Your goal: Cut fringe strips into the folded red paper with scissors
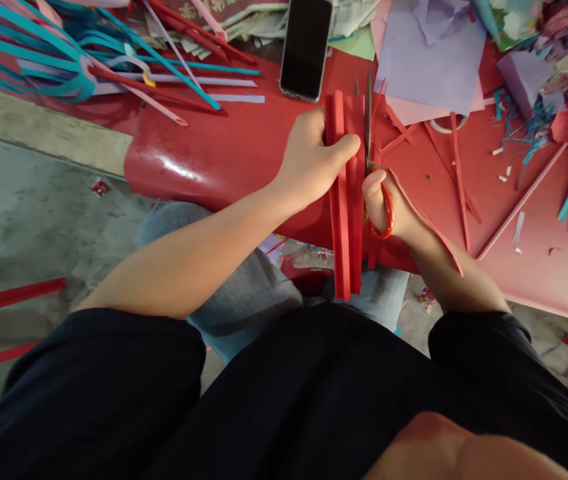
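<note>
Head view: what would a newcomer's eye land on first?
Dead centre, the left hand grips a folded red paper that sticks out past the near edge of the red table. The right hand holds orange-handled scissors against the paper's right side. After that come the tangle of teal paper strips at top left and the dark phone at top centre.

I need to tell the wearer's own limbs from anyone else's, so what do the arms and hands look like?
The left hand and right hand are bare, with no gloves, rings or watch visible, and the arms are uncovered up to about the elbows. The left black fabric sleeve and right black fabric sleeve are short and plain, without markings.
</note>
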The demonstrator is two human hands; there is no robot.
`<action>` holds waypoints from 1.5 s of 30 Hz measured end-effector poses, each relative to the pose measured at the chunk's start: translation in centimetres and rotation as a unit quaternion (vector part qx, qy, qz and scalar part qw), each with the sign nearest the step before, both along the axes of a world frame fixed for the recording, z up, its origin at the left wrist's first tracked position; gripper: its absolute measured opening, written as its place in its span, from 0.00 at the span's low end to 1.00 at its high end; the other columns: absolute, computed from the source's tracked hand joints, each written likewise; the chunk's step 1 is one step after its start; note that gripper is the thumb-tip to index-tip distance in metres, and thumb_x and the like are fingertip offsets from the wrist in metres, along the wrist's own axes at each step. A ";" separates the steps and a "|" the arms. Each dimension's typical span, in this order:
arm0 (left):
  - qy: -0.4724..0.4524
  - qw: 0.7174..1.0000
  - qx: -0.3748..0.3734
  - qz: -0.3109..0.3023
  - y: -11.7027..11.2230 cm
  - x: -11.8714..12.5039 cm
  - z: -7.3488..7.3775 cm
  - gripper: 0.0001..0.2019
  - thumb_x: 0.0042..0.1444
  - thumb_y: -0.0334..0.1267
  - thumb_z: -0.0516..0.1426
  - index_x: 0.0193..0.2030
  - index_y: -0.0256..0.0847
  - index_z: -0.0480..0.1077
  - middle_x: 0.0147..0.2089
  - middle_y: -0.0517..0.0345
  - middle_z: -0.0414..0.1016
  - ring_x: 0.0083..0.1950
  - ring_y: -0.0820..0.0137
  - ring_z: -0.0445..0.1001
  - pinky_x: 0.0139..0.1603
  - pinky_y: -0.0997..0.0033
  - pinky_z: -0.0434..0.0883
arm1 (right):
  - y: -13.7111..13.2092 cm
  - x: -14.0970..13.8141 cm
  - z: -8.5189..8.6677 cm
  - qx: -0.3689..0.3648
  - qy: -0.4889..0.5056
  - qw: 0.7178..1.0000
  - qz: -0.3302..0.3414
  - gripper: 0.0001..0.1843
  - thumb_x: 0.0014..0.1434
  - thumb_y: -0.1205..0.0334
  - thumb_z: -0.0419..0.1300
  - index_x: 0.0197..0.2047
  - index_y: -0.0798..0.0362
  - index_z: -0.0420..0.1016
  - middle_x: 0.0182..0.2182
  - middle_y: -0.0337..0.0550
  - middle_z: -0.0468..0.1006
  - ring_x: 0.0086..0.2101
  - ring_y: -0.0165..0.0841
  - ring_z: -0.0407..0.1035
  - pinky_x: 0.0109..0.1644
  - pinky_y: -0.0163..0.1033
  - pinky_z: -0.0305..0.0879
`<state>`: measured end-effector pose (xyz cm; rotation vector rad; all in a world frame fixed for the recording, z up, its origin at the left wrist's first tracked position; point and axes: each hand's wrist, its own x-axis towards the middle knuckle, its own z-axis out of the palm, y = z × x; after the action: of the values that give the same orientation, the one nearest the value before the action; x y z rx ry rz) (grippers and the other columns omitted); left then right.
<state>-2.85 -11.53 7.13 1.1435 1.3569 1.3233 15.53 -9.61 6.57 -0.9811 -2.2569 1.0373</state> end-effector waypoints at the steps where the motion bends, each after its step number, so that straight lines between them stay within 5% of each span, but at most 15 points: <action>1: -0.003 1.000 -0.004 -0.002 0.0 0.0 -0.1 0.19 0.62 0.43 0.65 0.25 0.49 0.61 0.32 0.56 0.63 0.45 0.58 0.70 0.46 0.57 0.68 | 0.0 0.0 0.1 0.008 -0.007 1.000 -0.006 0.39 0.72 0.19 0.38 0.31 0.45 0.58 0.25 0.40 0.60 0.27 0.36 0.57 0.32 0.47 0.62; 4: 0.009 1.000 0.004 -0.009 0.0 0.0 -0.1 0.18 0.63 0.41 0.65 0.26 0.49 0.62 0.31 0.57 0.64 0.43 0.60 0.69 0.45 0.58 0.68 | 0.1 0.1 -0.2 0.005 -0.010 1.000 -0.028 0.39 0.72 0.19 0.40 0.29 0.46 0.55 0.23 0.38 0.56 0.24 0.33 0.53 0.28 0.46 0.58; 9: 0.051 0.998 0.022 -0.006 0.0 0.3 -0.2 0.18 0.63 0.39 0.63 0.25 0.48 0.59 0.30 0.58 0.62 0.35 0.65 0.65 0.38 0.59 0.64 | 0.3 -0.3 -1.8 -0.101 0.075 0.991 -0.049 0.40 0.70 0.19 0.49 0.26 0.46 0.49 0.20 0.36 0.51 0.23 0.30 0.45 0.26 0.43 0.44; 13: 0.045 0.998 0.038 0.017 0.7 0.3 -0.7 0.18 0.61 0.37 0.64 0.25 0.48 0.60 0.28 0.58 0.62 0.34 0.64 0.64 0.36 0.60 0.63 | 0.6 -0.6 -1.9 -0.228 0.130 0.962 -0.069 0.39 0.68 0.21 0.56 0.24 0.47 0.58 0.17 0.37 0.58 0.22 0.31 0.55 0.24 0.41 0.52; 16: 0.029 0.996 0.068 0.040 1.4 -0.1 -1.1 0.17 0.59 0.35 0.60 0.23 0.48 0.59 0.27 0.60 0.58 0.29 0.65 0.61 0.34 0.58 0.59 | 1.5 -0.6 -1.1 -0.342 0.149 0.926 -0.055 0.36 0.72 0.28 0.58 0.24 0.47 0.64 0.14 0.36 0.60 0.16 0.30 0.58 0.19 0.39 0.54; 20: 0.036 0.993 0.065 0.090 2.1 -0.6 -1.0 0.18 0.56 0.37 0.62 0.20 0.50 0.59 0.25 0.59 0.60 0.29 0.62 0.63 0.33 0.55 0.63 | 3.1 -0.4 0.0 -0.540 0.169 0.824 0.029 0.27 0.75 0.38 0.52 0.33 0.48 0.72 0.10 0.28 0.54 0.10 0.28 0.49 0.14 0.36 0.48; 22: 0.048 0.992 0.050 0.107 2.2 -0.8 -0.8 0.17 0.55 0.39 0.61 0.20 0.50 0.59 0.25 0.58 0.63 0.31 0.60 0.66 0.34 0.55 0.66 | 3.2 -0.3 0.1 -0.556 0.164 0.813 0.056 0.24 0.75 0.39 0.53 0.36 0.49 0.74 0.10 0.26 0.54 0.09 0.28 0.49 0.14 0.36 0.48; 27: 0.051 0.989 0.042 0.134 2.2 -0.8 -0.5 0.17 0.57 0.43 0.63 0.23 0.52 0.60 0.28 0.57 0.66 0.37 0.58 0.66 0.38 0.56 0.71 | 1.4 -0.3 -0.6 -0.272 0.155 0.950 -0.020 0.18 0.61 0.46 0.75 0.35 0.47 0.73 0.15 0.28 0.67 0.15 0.30 0.60 0.18 0.39 0.57; 31: -0.037 0.990 0.086 0.106 1.6 -0.2 0.2 0.20 0.64 0.55 0.66 0.28 0.52 0.65 0.29 0.59 0.66 0.35 0.63 0.62 0.40 0.59 0.70 | 0.0 -0.2 -0.3 -0.090 0.094 0.990 -0.061 0.12 0.61 0.56 0.71 0.34 0.47 0.72 0.22 0.32 0.70 0.23 0.32 0.64 0.28 0.42 0.65; 35: -0.140 0.982 0.119 0.041 0.4 0.0 1.9 0.32 0.66 0.79 0.47 0.39 0.55 0.73 0.37 0.54 0.73 0.35 0.61 0.67 0.34 0.56 0.65 | -0.7 0.0 0.3 -0.020 0.116 0.986 -0.116 0.09 0.66 0.58 0.66 0.38 0.46 0.69 0.25 0.33 0.68 0.24 0.32 0.64 0.32 0.43 0.66; 37: -0.138 0.981 0.132 0.038 -0.1 -0.4 2.3 0.32 0.68 0.78 0.45 0.39 0.55 0.75 0.39 0.54 0.75 0.34 0.61 0.68 0.33 0.57 0.63 | -0.7 0.0 0.2 0.025 0.160 0.974 -0.161 0.11 0.70 0.51 0.64 0.41 0.44 0.67 0.25 0.33 0.66 0.23 0.34 0.64 0.30 0.44 0.63; 40: -0.091 0.992 0.092 0.004 -0.7 -1.0 1.9 0.29 0.71 0.68 0.53 0.27 0.50 0.70 0.26 0.58 0.64 0.26 0.66 0.59 0.32 0.60 0.61 | 0.1 0.1 -0.6 0.140 0.237 0.925 -0.264 0.20 0.72 0.35 0.58 0.45 0.41 0.66 0.26 0.34 0.63 0.23 0.38 0.65 0.30 0.48 0.62; 43: 0.089 0.975 0.042 -0.201 -1.7 -0.6 1.1 0.21 0.71 0.54 0.59 0.29 0.46 0.74 0.27 0.57 0.71 0.29 0.66 0.69 0.37 0.61 0.68 | 2.0 1.3 -1.3 0.185 0.244 0.879 -0.366 0.24 0.72 0.27 0.50 0.48 0.38 0.68 0.25 0.36 0.60 0.24 0.43 0.65 0.33 0.54 0.65; 45: 0.274 0.905 0.064 -0.320 -3.2 0.3 0.6 0.14 0.71 0.48 0.59 0.40 0.43 0.82 0.40 0.50 0.84 0.42 0.59 0.81 0.49 0.58 0.74 | 3.7 2.9 -1.6 0.170 0.236 0.894 -0.340 0.27 0.73 0.26 0.46 0.47 0.36 0.73 0.23 0.38 0.59 0.26 0.45 0.65 0.36 0.56 0.66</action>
<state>-2.54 -14.77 7.75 1.9475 1.1061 0.6325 18.48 -5.87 4.94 -1.0938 -1.4471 0.4729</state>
